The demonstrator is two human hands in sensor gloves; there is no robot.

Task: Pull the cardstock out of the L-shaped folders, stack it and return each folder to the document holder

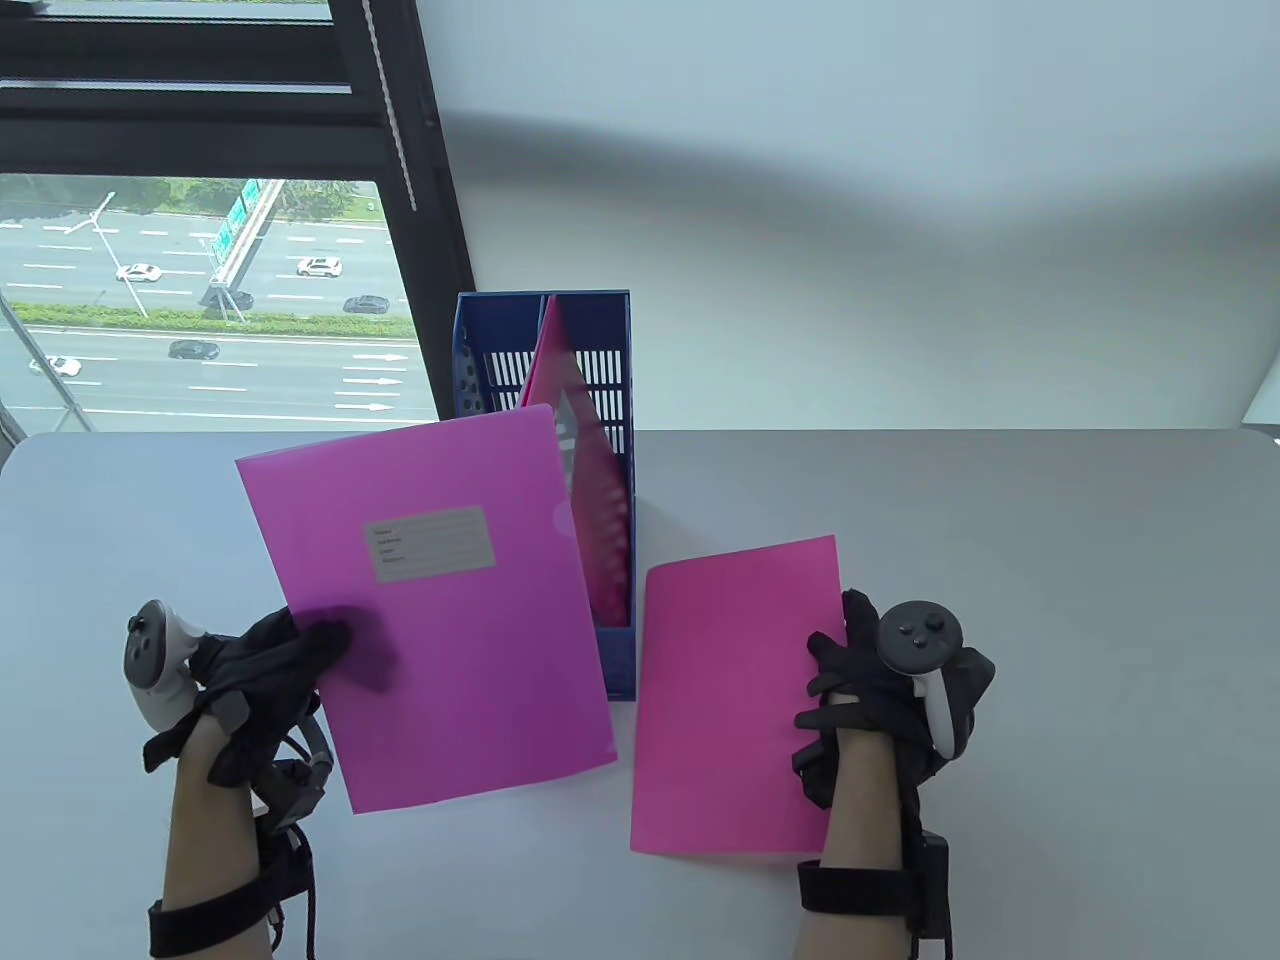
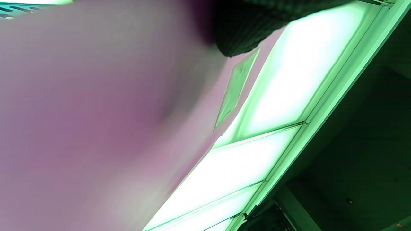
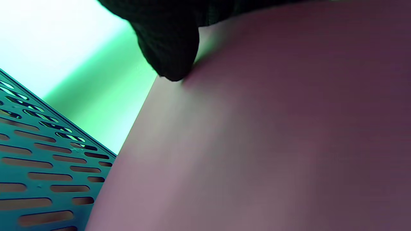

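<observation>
A translucent pink folder is being held up off the bench by the left hand, whose fingers are being pinched on its lower left edge, the thumb showing through the plastic. A loose sheet of pink cardstock is being gripped at its right edge by the right hand, its fingers curled round that edge; whether the sheet is being rested on the bench cannot be told. Both are being kept just in front of the blue document holder, where another pink folder is being stored. The folder is judged light, thin, floppy and slippery, best taken near a closed edge; the cardstock is judged stiffer and easily creased, so an edge hold suits it.
</observation>
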